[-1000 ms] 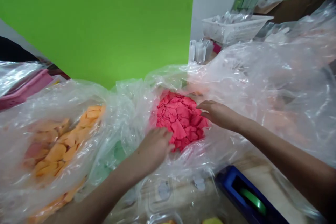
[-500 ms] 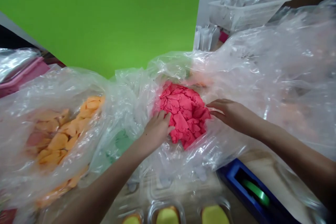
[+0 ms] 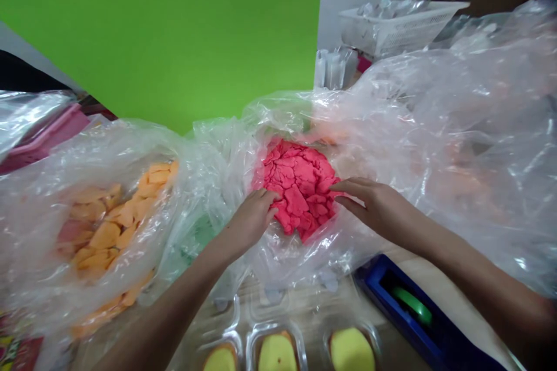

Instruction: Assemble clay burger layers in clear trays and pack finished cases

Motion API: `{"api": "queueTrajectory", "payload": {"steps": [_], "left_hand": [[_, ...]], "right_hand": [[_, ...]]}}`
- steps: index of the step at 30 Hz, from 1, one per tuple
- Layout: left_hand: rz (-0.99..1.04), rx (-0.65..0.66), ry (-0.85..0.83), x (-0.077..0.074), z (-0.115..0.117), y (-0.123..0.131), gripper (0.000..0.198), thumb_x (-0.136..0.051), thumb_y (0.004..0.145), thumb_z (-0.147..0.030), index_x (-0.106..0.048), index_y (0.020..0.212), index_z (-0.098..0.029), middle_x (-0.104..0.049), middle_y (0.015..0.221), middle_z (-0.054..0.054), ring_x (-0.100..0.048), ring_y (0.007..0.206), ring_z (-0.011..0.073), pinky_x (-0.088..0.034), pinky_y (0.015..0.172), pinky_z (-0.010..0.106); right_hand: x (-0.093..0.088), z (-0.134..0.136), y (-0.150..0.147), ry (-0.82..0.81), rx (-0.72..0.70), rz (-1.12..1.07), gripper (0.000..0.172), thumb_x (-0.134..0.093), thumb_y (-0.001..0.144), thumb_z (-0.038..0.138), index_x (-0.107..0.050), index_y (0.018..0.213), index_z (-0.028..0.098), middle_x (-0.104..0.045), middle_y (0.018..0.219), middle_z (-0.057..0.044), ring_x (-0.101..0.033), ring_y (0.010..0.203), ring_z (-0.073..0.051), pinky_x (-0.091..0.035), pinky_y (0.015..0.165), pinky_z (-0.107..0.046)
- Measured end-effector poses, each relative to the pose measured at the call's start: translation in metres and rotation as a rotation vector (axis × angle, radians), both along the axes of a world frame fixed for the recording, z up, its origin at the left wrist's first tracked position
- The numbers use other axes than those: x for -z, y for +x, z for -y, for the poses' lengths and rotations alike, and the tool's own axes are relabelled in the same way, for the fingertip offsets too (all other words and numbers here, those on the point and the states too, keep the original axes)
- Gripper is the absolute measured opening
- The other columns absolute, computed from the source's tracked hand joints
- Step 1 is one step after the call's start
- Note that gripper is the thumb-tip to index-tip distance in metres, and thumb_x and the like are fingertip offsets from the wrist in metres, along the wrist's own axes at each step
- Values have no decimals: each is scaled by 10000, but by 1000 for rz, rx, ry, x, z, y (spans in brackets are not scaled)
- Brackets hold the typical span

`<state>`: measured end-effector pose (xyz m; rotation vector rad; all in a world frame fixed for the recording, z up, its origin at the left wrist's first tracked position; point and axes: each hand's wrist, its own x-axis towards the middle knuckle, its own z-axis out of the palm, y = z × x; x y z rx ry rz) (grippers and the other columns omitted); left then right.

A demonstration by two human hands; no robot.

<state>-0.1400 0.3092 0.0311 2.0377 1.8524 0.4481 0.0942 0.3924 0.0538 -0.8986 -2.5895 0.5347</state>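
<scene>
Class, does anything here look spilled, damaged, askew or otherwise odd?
Nothing looks clearly spilled. The pink mass between the left hand and right hand has a cracked surface, which could seem damaged, though that may be normal for it. The blue tape dispenser sits at a slant, perhaps simply placed that way.

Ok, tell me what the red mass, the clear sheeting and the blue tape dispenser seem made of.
Red mass: probably matte dough or clay, cracked and lumpy.
Clear sheeting: thin plastic, glossy, crinkled, see-through.
Blue tape dispenser: likely smooth hard plastic, evenly coloured.
</scene>
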Motion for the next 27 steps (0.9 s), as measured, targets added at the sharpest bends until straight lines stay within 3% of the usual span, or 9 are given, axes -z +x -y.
{"api": "queueTrajectory", "payload": {"steps": [4,6,9,12,14,16,19,23,27], "left_hand": [[351,-92,-19,-35,12,6,211,-450,810,-286,-550,993,-257,-589,942,18,-538,878,184,-423,780,332],[556,-124,-38,-45,13,6,231,-489,789,-278,-535,1013,-251,-594,910,16,-552,828,170,-441,743,316],[741,-143,-45,-48,7,5,236,-529,766,-250,-525,1000,-222,-585,880,9,-547,786,144,-445,704,283],[840,-186,-44,-46,1,6,215,-557,748,-246,-544,961,-213,-570,848,-4,-527,736,114,-429,656,242],[925,-204,-49,-46,0,7,204,-573,735,-244,-555,936,-212,-559,810,-16,-509,682,92,-416,617,220],[984,-202,-54,-46,1,6,201,-579,730,-241,-555,927,-211,-549,784,-24,-496,651,81,-407,598,209],[868,-167,-90,-43,3,1,186,-542,758,-259,-550,939,-219,-555,776,-21,-506,651,95,-413,604,224],[320,-74,-141,-27,-2,-5,182,-436,809,-249,-593,899,-229,-601,845,18,-556,740,162,-430,691,294],[-46,-85,-43,-2,-19,7,231,-385,826,-226,-608,809,-168,-574,822,81,-540,811,235,-416,736,362]], "right_hand": [[2,13,-14,-236,-21,-132,296,-492,823,283,-557,1107,230,-637,1058,-31,-589,952,-178,-481,820,-319],[5,16,-22,-342,-50,-173,342,-508,808,269,-527,1148,240,-612,1109,-30,-560,1008,-181,-455,871,-343],[5,15,-34,-558,-103,-235,408,-484,787,154,-482,1188,232,-577,1156,-46,-539,1042,-178,-434,898,-375],[-1,12,-41,-945,-182,-316,477,-474,760,98,-418,1220,209,-601,1089,-54,-558,1007,-150,-466,845,-333],[-6,12,-43,-1081,-189,-368,379,-520,763,156,-469,1137,188,-625,969,-33,-585,913,-132,-481,780,-287],[-8,12,-43,-1041,-186,-384,196,-547,772,250,-544,950,168,-613,814,2,-587,747,-107,-476,675,-242],[-4,12,-39,-846,-235,-214,166,-510,803,331,-551,787,171,-587,684,30,-552,611,-89,-436,554,-204],[12,6,-38,-360,-150,180,130,-483,803,212,-603,757,192,-631,662,9,-575,579,-119,-409,512,-210],[22,-7,-44,-110,7,213,209,-424,797,116,-621,738,153,-646,685,-78,-595,621,-182,-404,553,-260]]}}
